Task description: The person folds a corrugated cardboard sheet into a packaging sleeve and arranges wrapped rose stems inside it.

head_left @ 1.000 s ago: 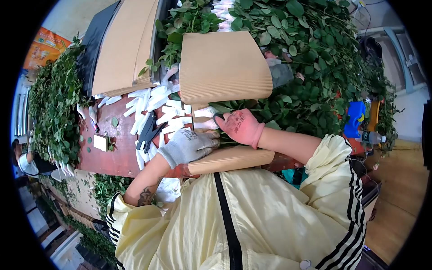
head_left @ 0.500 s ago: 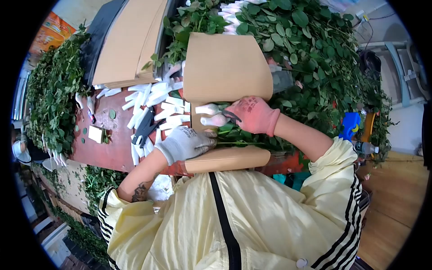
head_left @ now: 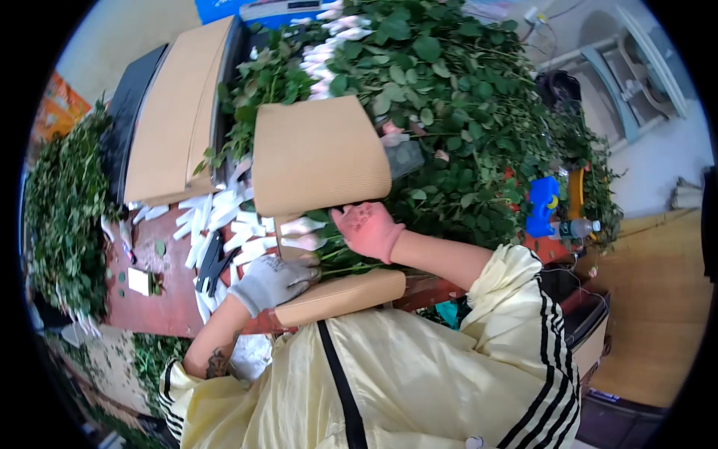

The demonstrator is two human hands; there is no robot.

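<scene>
My left hand (head_left: 273,283), in a grey-white glove, lies with fingers stretched out over the left end of a curled cardboard flap (head_left: 348,293) close to my body. My right hand (head_left: 370,230), in a pink glove, is palm down against the near edge of a larger corrugated cardboard sheet (head_left: 318,157); its fingers look loosely extended, some partly hidden. Between the hands, two flower heads in white mesh sleeves (head_left: 304,242) lie on cardboard, pointing left. Their green stems (head_left: 348,262) run right, passing below my right hand.
White foam sleeves (head_left: 243,243) and a black stapler-like tool (head_left: 213,266) lie left on the red table (head_left: 168,299). Cardboard sheets (head_left: 176,112) are stacked behind. Leafy stems (head_left: 464,135) heap at the right, near a blue tape dispenser (head_left: 542,203) and a bottle (head_left: 576,228).
My right hand has drawn away from the sleeved flower heads to the cardboard's near edge. My left hand stays by the near flap. The whole view has shifted and tilted.
</scene>
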